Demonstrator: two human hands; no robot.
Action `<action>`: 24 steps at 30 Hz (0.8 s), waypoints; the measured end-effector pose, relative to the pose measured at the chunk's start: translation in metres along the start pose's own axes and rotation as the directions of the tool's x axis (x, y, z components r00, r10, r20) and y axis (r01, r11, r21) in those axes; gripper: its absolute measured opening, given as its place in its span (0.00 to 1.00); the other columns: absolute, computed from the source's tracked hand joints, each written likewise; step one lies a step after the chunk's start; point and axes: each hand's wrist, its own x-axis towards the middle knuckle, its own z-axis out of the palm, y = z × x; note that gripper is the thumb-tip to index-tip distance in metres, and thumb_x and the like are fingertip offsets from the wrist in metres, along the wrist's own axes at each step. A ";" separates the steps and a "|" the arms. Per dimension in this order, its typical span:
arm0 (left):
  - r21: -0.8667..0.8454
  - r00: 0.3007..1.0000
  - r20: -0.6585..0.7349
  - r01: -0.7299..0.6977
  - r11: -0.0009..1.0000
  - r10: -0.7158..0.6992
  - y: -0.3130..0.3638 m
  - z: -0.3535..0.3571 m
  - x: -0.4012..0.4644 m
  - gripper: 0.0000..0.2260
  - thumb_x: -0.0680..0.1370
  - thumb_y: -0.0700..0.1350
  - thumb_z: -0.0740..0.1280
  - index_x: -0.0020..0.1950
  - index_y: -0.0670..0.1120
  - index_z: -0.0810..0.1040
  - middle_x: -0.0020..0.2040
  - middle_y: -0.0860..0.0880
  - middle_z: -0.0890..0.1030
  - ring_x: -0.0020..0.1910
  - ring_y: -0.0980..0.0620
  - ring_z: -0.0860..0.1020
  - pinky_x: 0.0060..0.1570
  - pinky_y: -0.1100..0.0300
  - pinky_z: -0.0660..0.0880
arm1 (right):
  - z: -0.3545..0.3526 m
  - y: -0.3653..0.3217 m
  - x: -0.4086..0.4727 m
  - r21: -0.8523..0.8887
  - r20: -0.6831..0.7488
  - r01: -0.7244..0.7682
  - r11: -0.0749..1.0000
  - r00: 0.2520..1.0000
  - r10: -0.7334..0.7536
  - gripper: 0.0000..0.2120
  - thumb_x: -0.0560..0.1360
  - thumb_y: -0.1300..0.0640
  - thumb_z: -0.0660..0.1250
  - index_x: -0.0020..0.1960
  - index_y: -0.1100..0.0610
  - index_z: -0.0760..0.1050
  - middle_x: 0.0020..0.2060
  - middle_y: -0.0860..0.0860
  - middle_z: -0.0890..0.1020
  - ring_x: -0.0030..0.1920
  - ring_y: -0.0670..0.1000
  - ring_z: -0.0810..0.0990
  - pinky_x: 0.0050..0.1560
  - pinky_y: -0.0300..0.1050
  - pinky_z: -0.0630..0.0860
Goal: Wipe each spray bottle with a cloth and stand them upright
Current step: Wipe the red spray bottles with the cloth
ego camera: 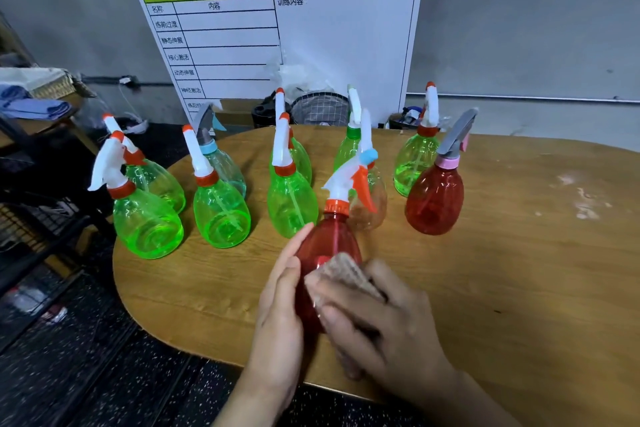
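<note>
Fingers of the left hand [280,302] lay straight along the red spray bottle [327,246], held near the table's [519,288] front edge. The right hand [377,322] pinched a beige cloth [341,270] against it; turning the bottle would likely clean every side.

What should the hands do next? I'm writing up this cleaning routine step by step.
Probably keep rubbing: the right hand presses the cloth on the red bottle, steadied by the left hand. Sliding the cloth up toward the orange collar seems the next step before standing it with the others.
</note>
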 end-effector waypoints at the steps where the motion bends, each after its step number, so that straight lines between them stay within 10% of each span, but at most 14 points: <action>1: 0.032 1.000 0.019 -0.005 0.999 0.005 -0.002 0.001 0.000 0.19 0.85 0.49 0.56 0.71 0.57 0.81 0.69 0.49 0.83 0.71 0.47 0.79 0.77 0.40 0.67 | -0.004 0.003 0.002 0.041 -0.030 -0.079 0.996 0.996 0.080 0.13 0.84 0.45 0.65 0.66 0.43 0.81 0.48 0.48 0.77 0.42 0.44 0.80 0.39 0.43 0.80; 8: 0.068 0.994 0.104 -0.022 0.997 0.014 -0.009 0.004 -0.003 0.19 0.84 0.52 0.58 0.71 0.59 0.80 0.72 0.52 0.81 0.75 0.50 0.75 0.79 0.42 0.64 | -0.006 0.012 0.007 0.179 -0.119 -0.340 0.923 0.924 0.363 0.15 0.82 0.47 0.64 0.66 0.46 0.82 0.51 0.50 0.79 0.51 0.48 0.82 0.49 0.44 0.79; 17: -0.107 0.998 -0.052 0.032 0.994 -0.038 0.005 0.000 0.000 0.20 0.88 0.44 0.51 0.70 0.51 0.80 0.64 0.49 0.85 0.67 0.49 0.82 0.69 0.49 0.74 | 0.010 -0.006 -0.004 -0.021 0.056 0.102 0.995 0.993 -0.101 0.12 0.80 0.50 0.72 0.63 0.46 0.85 0.48 0.49 0.80 0.42 0.46 0.81 0.40 0.40 0.80; 24: -0.012 0.997 0.082 0.005 1.000 -0.004 -0.002 0.005 -0.004 0.21 0.81 0.60 0.68 0.73 0.56 0.79 0.72 0.48 0.80 0.74 0.46 0.77 0.77 0.40 0.67 | -0.005 0.007 0.009 0.145 -0.100 -0.229 0.963 0.964 0.245 0.14 0.82 0.49 0.66 0.66 0.48 0.83 0.49 0.34 0.72 0.45 0.38 0.77 0.44 0.30 0.71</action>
